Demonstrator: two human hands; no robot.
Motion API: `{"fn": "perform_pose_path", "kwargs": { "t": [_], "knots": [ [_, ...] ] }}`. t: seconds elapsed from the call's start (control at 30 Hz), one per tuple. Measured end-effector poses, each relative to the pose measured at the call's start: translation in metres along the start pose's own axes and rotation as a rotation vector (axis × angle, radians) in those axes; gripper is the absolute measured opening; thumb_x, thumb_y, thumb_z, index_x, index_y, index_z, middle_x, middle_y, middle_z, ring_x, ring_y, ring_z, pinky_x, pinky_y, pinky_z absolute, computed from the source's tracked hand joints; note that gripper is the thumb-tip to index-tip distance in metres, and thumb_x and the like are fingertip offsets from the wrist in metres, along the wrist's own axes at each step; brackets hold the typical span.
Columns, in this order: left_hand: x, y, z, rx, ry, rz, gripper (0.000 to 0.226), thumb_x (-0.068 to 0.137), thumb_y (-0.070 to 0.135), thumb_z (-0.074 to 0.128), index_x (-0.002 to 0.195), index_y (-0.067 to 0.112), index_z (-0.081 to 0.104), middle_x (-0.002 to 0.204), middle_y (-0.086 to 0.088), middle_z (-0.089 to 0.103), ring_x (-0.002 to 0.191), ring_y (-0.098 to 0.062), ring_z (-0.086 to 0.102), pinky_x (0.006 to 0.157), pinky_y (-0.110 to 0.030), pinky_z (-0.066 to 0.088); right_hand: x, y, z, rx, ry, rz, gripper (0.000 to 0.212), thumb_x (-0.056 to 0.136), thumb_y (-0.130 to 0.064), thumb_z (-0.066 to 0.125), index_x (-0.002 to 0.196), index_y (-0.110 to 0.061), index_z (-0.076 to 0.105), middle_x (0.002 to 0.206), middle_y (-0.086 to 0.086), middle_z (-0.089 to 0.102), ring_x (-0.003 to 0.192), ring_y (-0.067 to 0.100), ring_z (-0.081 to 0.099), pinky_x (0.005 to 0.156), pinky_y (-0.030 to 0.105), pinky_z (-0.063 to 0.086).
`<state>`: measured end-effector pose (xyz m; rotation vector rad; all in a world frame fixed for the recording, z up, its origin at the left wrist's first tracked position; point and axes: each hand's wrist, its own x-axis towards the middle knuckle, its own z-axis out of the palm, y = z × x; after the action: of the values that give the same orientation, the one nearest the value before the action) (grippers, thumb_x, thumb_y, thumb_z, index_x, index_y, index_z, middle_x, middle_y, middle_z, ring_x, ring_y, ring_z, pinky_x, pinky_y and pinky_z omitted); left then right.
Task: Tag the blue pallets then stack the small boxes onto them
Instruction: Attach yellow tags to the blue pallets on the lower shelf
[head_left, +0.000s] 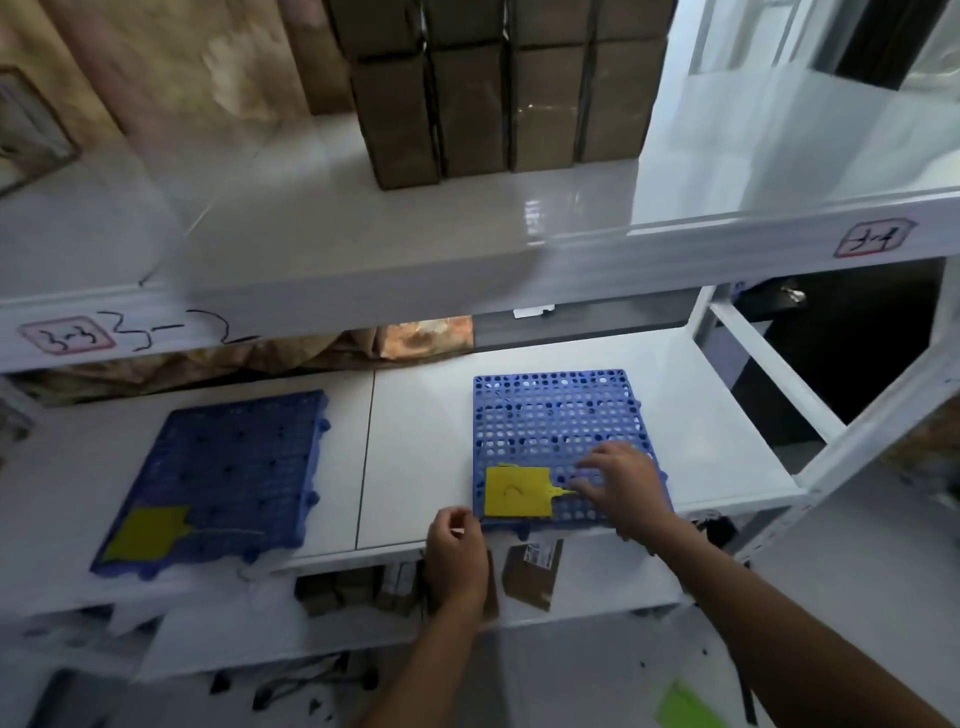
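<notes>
Two blue perforated pallets lie on the middle white shelf. The left pallet (228, 473) carries a yellow tag (148, 532) at its front left corner. The right pallet (558, 421) has a yellow tag (517, 492) lying on its front left part. My right hand (621, 486) rests on the right pallet, its fingertips at the thin strap end of that tag. My left hand (457, 540) hovers at the shelf's front edge beside the pallet's front left corner, fingers curled; what it holds is unclear. Small brown boxes (498, 98) stand stacked on the upper shelf.
The white shelf (415, 467) has bare room between the pallets. A shelf below holds several small cardboard boxes (532, 569). A white upright post (769, 374) bounds the right side. Handwritten labels (65, 335) mark the upper shelf edge. A green-yellow item (683, 706) lies on the floor.
</notes>
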<state>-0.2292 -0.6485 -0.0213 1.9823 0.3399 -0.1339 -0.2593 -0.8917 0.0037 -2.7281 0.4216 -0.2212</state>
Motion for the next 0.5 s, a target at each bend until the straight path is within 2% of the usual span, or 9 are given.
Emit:
{"fn": "perform_pose_path", "kwargs": {
  "t": [0.03, 0.1, 0.17, 0.23, 0.3, 0.4, 0.5],
  "knots": [
    [0.002, 0.001, 0.001, 0.034, 0.013, 0.023, 0.013, 0.094, 0.019, 0.063, 0.104, 0.02, 0.071, 0.106, -0.003, 0.067, 0.097, -0.027, 0.065, 0.086, -0.044, 0.056, -0.001, 0.005, 0.002, 0.018, 0.098, 0.116, 0.029, 0.089, -0.037, 0.077, 0.11, -0.017, 0.08, 0.112, 0.005, 0.074, 0.109, 0.029, 0.063, 0.09, 0.042, 0.051],
    [0.005, 0.004, 0.004, 0.081, -0.061, 0.016, 0.028, 0.097, 0.025, 0.063, 0.124, 0.019, 0.067, 0.122, -0.003, 0.063, 0.107, -0.024, 0.063, 0.092, -0.041, 0.055, -0.006, 0.017, 0.003, 0.122, 0.217, 0.486, 0.036, 0.094, -0.033, 0.065, 0.124, -0.013, 0.07, 0.126, 0.014, 0.066, 0.119, 0.037, 0.056, 0.094, 0.047, 0.048],
    [0.009, 0.003, 0.009, 0.081, -0.132, -0.001, 0.035, 0.098, 0.026, 0.063, 0.131, 0.013, 0.066, 0.125, -0.005, 0.067, 0.104, -0.021, 0.064, 0.089, -0.031, 0.052, -0.01, 0.032, 0.007, 0.232, 0.158, 0.762, 0.045, 0.099, -0.032, 0.053, 0.136, -0.006, 0.059, 0.137, 0.023, 0.058, 0.126, 0.043, 0.05, 0.102, 0.05, 0.043],
    [0.009, 0.001, 0.014, 0.066, -0.134, -0.001, 0.029, 0.098, 0.022, 0.063, 0.124, 0.01, 0.071, 0.118, -0.008, 0.073, 0.091, -0.018, 0.061, 0.082, -0.027, 0.049, -0.013, 0.042, 0.011, 0.298, 0.062, 0.82, 0.046, 0.103, -0.03, 0.049, 0.138, -0.002, 0.057, 0.137, 0.027, 0.057, 0.126, 0.045, 0.051, 0.104, 0.049, 0.042],
    [0.009, -0.002, 0.018, 0.048, -0.133, -0.007, 0.027, 0.098, 0.02, 0.063, 0.121, 0.01, 0.073, 0.114, -0.009, 0.075, 0.088, -0.019, 0.061, 0.083, -0.031, 0.053, -0.014, 0.047, 0.014, 0.344, 0.051, 0.79, 0.041, 0.104, -0.027, 0.049, 0.134, -0.002, 0.059, 0.131, 0.028, 0.06, 0.121, 0.045, 0.055, 0.1, 0.047, 0.044],
    [0.008, 0.0, 0.026, 0.019, -0.167, -0.005, 0.028, 0.098, 0.02, 0.063, 0.123, 0.01, 0.071, 0.116, -0.008, 0.074, 0.096, -0.024, 0.066, 0.088, -0.035, 0.056, -0.007, 0.054, 0.007, 0.388, 0.073, 0.755, 0.036, 0.104, -0.023, 0.048, 0.128, -0.001, 0.062, 0.127, 0.028, 0.063, 0.116, 0.044, 0.059, 0.096, 0.046, 0.046],
    [0.007, 0.004, 0.028, 0.01, -0.189, -0.001, 0.035, 0.099, 0.023, 0.063, 0.131, 0.01, 0.067, 0.126, -0.007, 0.07, 0.11, -0.025, 0.066, 0.094, -0.032, 0.054, -0.002, 0.057, -0.004, 0.348, 0.097, 0.781, 0.039, 0.104, -0.026, 0.046, 0.131, 0.0, 0.06, 0.133, 0.029, 0.061, 0.121, 0.045, 0.057, 0.101, 0.049, 0.045]
  ]
}}
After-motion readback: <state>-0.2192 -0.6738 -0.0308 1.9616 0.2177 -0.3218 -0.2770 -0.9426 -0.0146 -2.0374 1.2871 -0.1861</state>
